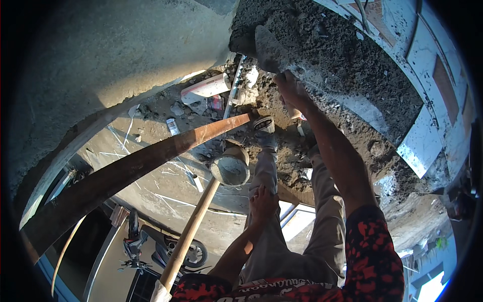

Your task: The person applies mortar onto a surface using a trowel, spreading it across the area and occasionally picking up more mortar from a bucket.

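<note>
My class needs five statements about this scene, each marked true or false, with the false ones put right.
1. The right hand holds a trowel. True.
2. The left hand is raised above the head. False: it rests on the left leg.
3. A long beam shows left of the legs. True.
4. The motorbike is at the picture's upper right. False: lower left.
5. The right sleeve is red and black. True.

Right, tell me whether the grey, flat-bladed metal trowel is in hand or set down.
In hand: the bare right hand grips the trowel, whose blade extends beyond the closed fingers over dark, crumbly material.
</note>
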Demonstrator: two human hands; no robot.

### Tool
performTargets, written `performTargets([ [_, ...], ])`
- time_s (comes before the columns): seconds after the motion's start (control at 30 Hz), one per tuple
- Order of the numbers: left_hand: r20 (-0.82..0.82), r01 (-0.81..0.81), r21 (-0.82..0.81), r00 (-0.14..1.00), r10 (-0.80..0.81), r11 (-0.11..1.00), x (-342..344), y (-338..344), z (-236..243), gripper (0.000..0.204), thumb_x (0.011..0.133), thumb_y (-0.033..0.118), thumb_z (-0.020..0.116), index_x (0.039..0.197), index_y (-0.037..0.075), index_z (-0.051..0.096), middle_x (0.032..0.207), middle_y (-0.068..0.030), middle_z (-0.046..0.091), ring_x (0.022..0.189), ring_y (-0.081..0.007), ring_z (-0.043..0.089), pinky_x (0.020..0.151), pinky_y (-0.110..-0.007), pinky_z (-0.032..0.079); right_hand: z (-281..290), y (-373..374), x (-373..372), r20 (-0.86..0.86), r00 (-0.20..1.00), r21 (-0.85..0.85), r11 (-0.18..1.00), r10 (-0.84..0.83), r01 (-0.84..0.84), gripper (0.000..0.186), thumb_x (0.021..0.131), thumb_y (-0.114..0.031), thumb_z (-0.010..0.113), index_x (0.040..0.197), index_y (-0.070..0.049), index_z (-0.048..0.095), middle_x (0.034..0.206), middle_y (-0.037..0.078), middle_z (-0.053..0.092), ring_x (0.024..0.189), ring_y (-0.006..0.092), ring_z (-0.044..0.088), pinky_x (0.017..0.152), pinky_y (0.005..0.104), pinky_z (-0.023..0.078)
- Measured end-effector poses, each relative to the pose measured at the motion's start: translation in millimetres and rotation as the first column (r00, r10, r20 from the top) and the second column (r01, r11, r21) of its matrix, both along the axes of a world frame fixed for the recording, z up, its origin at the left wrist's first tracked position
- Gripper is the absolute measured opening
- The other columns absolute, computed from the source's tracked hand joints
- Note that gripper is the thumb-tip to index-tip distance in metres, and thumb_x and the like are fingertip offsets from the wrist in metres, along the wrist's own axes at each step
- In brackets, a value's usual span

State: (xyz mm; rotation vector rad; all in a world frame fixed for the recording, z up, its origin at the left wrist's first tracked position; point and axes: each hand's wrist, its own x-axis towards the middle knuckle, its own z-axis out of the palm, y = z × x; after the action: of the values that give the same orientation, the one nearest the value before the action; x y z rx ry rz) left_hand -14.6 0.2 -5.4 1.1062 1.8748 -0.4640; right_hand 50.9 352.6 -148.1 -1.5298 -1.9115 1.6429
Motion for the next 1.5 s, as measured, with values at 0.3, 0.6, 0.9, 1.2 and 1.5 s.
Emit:
performTargets([
  [0.3, -0.031, 0.016, 0.014, 0.999, -0.016, 1.000, -13.9, -3.7, 3.3, 0.043, 0.085, 0.035, 0.056, 0.116, 0.005, 0.052, 0.132, -0.0173, 0.050, 0.119, -0.0369, 0.052, 0.093, -0.055, 0.042, 24.4, -28.3, -42.4, -0.065, 0.738, -0.624, 0.605, -0.671, 0.495, 0.036, 0.095, -0.044, 0.051, 0.098, -0.008, 0.046, 0.077, 0.006, 0.045, 0.064, 0.0188, 0.051, 0.053, 0.0352, 0.046],
  [0.6, -0.058, 0.024, 0.044, 0.998, -0.021, 0.999, -26.7, -3.2, 1.7, 0.042, 0.083, 0.034, 0.058, 0.114, 0.007, 0.054, 0.129, -0.0166, 0.052, 0.115, -0.0361, 0.054, 0.089, -0.053, 0.046, -11.0, 18.8, -90.5, -0.151, 0.820, -0.328, 0.810, -0.552, 0.485, 0.036, 0.094, -0.038, 0.052, 0.098, -0.003, 0.048, 0.067, 0.012, 0.056, 0.048, 0.0238, 0.060, 0.041, 0.0370, 0.048],
  [0.9, -0.016, 0.007, 0.070, 1.000, -0.006, 0.998, -10.7, -0.6, -4.1, 0.040, 0.083, 0.033, 0.058, 0.113, 0.007, 0.055, 0.128, -0.0163, 0.053, 0.115, -0.0360, 0.054, 0.090, -0.052, 0.046, -44.6, 41.1, -86.9, 0.049, 0.932, 0.379, 0.870, -0.359, 0.316, 0.033, 0.093, -0.029, 0.049, 0.103, 0.002, 0.054, 0.075, 0.021, 0.062, 0.068, 0.0365, 0.065, 0.059, 0.0435, 0.054],
  [1.2, -0.009, -0.016, 0.076, 1.000, 0.017, 0.997, -19.5, 4.6, -1.5, 0.041, 0.084, 0.034, 0.058, 0.114, 0.007, 0.056, 0.129, -0.0169, 0.053, 0.117, -0.0362, 0.053, 0.091, -0.052, 0.046, 39.0, 49.1, -7.5, 0.288, 0.875, 0.359, 0.891, -0.390, 0.279, 0.039, 0.085, -0.016, 0.056, 0.117, -0.001, 0.042, 0.105, 0.028, 0.057, 0.092, 0.0487, 0.060, 0.077, 0.0539, 0.050],
  [1.5, 0.010, -0.037, 0.041, 0.999, 0.036, 0.998, -21.1, -0.1, 1.5, 0.041, 0.084, 0.034, 0.057, 0.114, 0.006, 0.056, 0.130, -0.0169, 0.052, 0.118, -0.0356, 0.052, 0.092, -0.052, 0.045, 1.4, 150.6, 14.2, 0.603, 0.736, 0.714, 0.621, -0.308, -0.324, 0.034, 0.092, -0.019, 0.046, 0.125, -0.012, 0.041, 0.116, 0.021, 0.057, 0.094, 0.0441, 0.062, 0.073, 0.0573, 0.051],
])
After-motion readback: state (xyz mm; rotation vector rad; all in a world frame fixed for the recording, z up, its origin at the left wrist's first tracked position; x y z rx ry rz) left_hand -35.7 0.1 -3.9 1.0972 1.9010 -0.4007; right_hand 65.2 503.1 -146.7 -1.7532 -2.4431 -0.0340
